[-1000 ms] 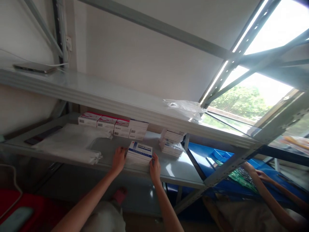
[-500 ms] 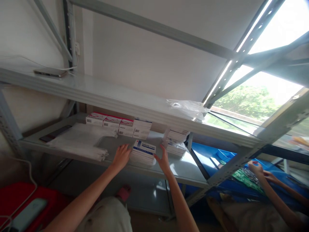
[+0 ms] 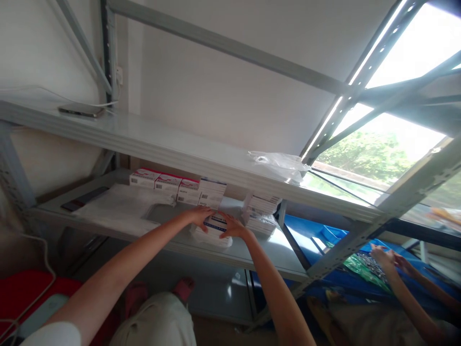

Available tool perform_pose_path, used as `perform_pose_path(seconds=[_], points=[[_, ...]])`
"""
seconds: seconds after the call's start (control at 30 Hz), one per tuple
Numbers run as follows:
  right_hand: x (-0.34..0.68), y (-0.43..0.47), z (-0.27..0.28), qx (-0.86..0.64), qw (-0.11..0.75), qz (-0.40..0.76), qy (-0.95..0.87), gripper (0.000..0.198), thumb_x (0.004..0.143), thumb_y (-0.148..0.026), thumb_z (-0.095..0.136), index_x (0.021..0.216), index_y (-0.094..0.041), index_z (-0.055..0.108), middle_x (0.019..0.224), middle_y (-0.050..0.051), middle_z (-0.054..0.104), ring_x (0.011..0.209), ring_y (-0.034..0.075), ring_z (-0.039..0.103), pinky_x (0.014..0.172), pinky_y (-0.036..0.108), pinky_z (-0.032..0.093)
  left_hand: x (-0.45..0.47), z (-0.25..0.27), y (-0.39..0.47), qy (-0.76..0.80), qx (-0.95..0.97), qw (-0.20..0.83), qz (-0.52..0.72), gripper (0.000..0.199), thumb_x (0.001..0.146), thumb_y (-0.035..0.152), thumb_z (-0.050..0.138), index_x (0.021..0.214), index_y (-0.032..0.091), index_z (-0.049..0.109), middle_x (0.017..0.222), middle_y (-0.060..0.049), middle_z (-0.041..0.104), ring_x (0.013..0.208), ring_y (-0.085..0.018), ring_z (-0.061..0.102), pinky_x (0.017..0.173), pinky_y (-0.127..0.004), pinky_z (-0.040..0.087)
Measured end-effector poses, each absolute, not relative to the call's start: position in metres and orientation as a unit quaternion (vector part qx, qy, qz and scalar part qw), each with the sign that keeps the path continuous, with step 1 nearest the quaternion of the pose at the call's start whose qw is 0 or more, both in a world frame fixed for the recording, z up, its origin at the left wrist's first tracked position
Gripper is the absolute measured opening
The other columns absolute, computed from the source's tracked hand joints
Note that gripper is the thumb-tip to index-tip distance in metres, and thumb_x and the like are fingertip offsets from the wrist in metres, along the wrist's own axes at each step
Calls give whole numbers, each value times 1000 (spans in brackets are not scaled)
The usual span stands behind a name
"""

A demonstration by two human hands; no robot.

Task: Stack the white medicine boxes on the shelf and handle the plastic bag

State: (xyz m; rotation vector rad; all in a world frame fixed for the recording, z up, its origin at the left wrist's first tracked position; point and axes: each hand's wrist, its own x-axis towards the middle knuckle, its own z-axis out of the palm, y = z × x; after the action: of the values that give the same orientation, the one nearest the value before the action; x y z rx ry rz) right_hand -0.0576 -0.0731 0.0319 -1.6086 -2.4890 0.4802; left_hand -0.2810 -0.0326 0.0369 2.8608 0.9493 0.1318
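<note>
A stack of white boxes with blue print (image 3: 213, 230) stands on the lower grey shelf (image 3: 259, 252). My left hand (image 3: 200, 215) lies on the stack's far left top edge. My right hand (image 3: 231, 226) rests on its top at the right, fingers spread over the uppermost box. Both hands touch the top box; a firm grip cannot be made out. Behind the stack a row of red-and-white boxes (image 3: 169, 185) lines the back of the shelf. Another pile of white boxes (image 3: 261, 214) sits just to the right.
Folded clear plastic bags (image 3: 118, 209) lie on the shelf's left part, beside a dark flat object (image 3: 83, 198). The upper shelf (image 3: 162, 144) carries a phone (image 3: 81, 110) and a crumpled plastic bag (image 3: 279, 163). Another person's hands (image 3: 387, 257) work at blue bins (image 3: 329, 230), lower right.
Both my hands moved from the stack's front sides up onto its top, reaching deeper into the shelf. The camera shifted slightly right.
</note>
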Motion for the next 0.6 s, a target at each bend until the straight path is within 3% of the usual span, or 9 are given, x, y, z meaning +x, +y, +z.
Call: perform_pose_path(seconds=[0.3, 0.6], points=[[-53, -91, 76, -524, 133, 153, -827, 114, 53, -34, 82, 147, -27, 18, 142, 12, 40, 126, 33, 40, 105, 47, 31, -290, 77, -45, 294, 950, 41, 96, 97, 62, 47, 76, 142, 17, 30, 139, -16, 45, 123, -27, 45, 101, -32, 33], [-50, -95, 120, -463, 203, 203, -838, 108, 57, -37, 81, 146, -25, 21, 143, 12, 40, 125, 29, 42, 103, 41, 36, -298, 128, -46, 249, 956, 69, 139, 94, 66, 49, 73, 143, 20, 28, 141, -13, 42, 123, -26, 44, 101, -31, 34]])
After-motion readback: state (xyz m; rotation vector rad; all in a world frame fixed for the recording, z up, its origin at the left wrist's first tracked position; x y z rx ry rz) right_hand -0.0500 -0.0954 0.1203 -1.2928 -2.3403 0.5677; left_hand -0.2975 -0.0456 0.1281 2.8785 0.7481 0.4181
